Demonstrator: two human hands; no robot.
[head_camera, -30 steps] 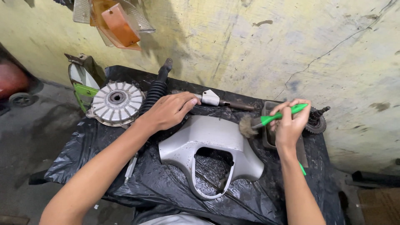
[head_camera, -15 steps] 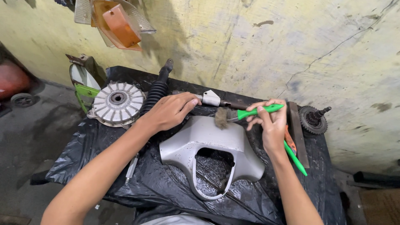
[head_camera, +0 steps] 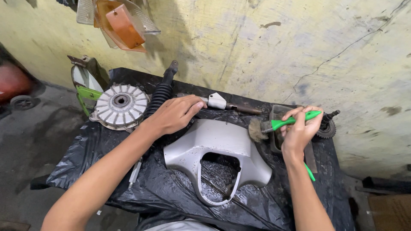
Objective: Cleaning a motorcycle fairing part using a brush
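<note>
A grey plastic scooter handlebar cover (head_camera: 218,149) lies on black plastic sheeting (head_camera: 107,171) over a table. My left hand (head_camera: 175,113) rests on the cover's upper left edge, fingers curled over it. My right hand (head_camera: 299,128) grips a green-handled paintbrush (head_camera: 282,124). Its worn bristles (head_camera: 257,129) point left and hover at the cover's upper right edge, beside a small dark tray (head_camera: 276,128).
A ribbed metal wheel hub (head_camera: 121,106) and a black shock absorber (head_camera: 160,94) lie at the back left. A metal rod with a white block (head_camera: 218,102) sits behind the cover, a gear (head_camera: 327,126) at the right. Another green tool (head_camera: 309,172) lies under my right forearm. A cracked yellow wall stands behind.
My right hand carried the brush left onto the cover's top half a second ago, then drew it back right toward the tray. My left hand stayed on the cover.
</note>
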